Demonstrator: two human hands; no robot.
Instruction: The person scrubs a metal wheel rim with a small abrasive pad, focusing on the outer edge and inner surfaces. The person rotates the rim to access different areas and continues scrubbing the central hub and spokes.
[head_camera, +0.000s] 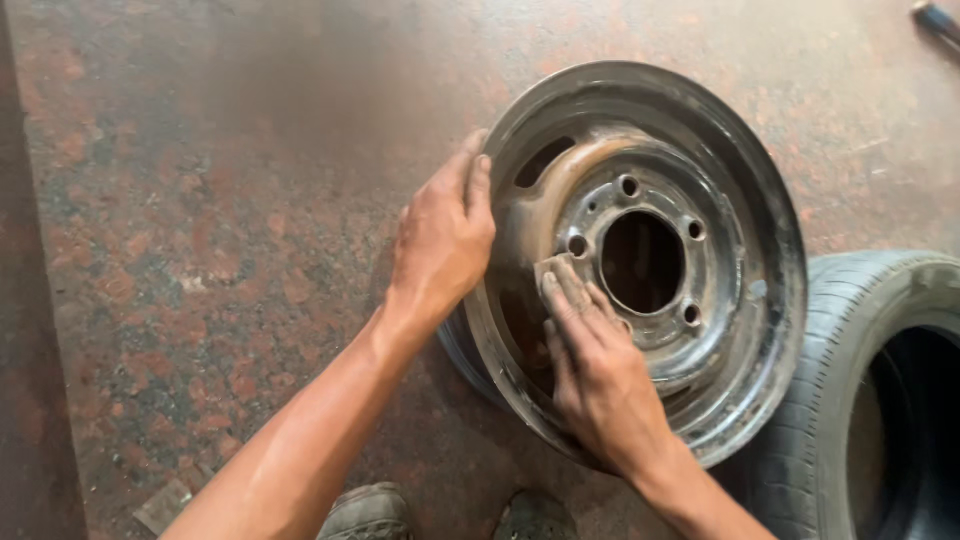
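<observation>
A rusty steel wheel rim (720, 170) stands tilted on the floor, its face toward me, with a round centre hole and several bolt holes. My left hand (442, 240) grips the rim's left edge, fingers curled over it. My right hand (595, 365) lies flat on the rim's face, left of the centre hole. Its fingertips press a small brownish piece of sandpaper (550, 266) against the metal.
A worn black tyre (860, 400) leans at the right, just behind the rim. The floor (200, 200) is speckled reddish stone. My two shoes (440, 515) show at the bottom edge. A dark tool end (935, 18) lies at the top right corner.
</observation>
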